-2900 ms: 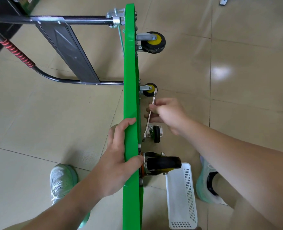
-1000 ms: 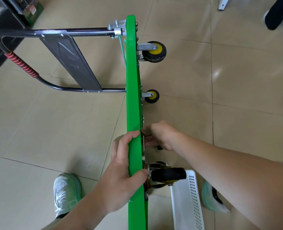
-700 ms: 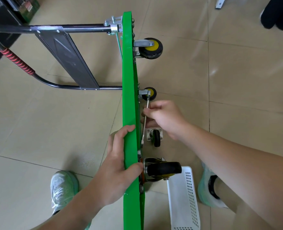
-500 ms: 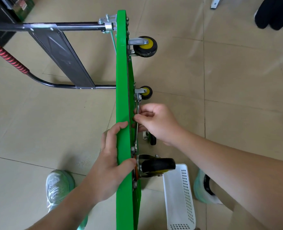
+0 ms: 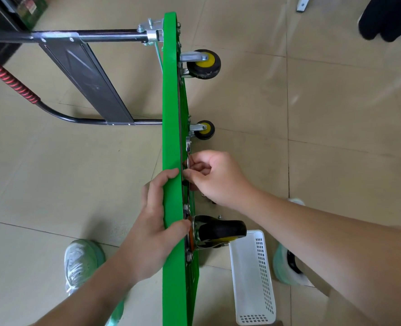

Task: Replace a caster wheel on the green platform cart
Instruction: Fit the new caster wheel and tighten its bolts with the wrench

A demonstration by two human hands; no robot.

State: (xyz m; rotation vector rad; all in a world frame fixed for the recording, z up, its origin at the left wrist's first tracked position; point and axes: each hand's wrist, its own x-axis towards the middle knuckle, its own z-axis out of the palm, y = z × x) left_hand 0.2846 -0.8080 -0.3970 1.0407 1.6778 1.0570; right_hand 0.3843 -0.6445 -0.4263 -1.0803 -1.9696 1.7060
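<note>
Gripping cart [image 5: 171, 102] edge with left hand [image 5: 152, 234] to expose underside; pinching wrench [image 5: 188, 144] with right hand [image 5: 218, 177], 12 o'clock from caster [image 5: 220, 229].

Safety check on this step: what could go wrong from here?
1. The green platform cart stands on edge, gripped by the left hand; it might tip if that grip loosens.
2. The right hand holds the wrench tight against the deck; a slip could pinch fingers there.
</note>
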